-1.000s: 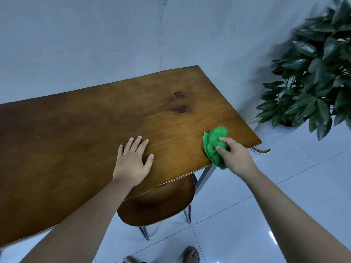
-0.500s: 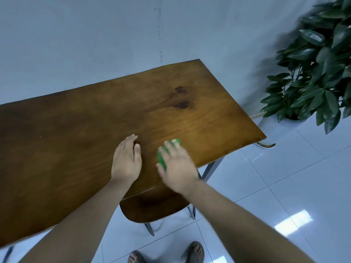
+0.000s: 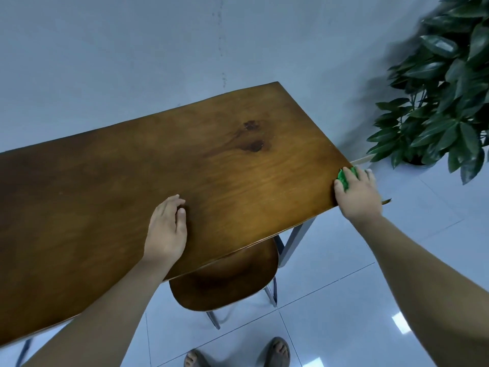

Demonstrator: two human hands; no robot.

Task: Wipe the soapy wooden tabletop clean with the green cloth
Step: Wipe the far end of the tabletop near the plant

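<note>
Right hand [image 3: 357, 193] clutches a bunched green cloth [image 3: 343, 178] at the right edge of the long brown wooden tabletop [image 3: 238, 178]; left hand [image 3: 165, 231] rests relaxed mid-table, the board's length stretching leftward.

No text, label, brand, number or sign legible anywhere: none on the brown wooden table [image 3: 238, 181], none on the crumpled green cloth [image 3: 344, 178] under the right grip [image 3: 357, 193].
</note>
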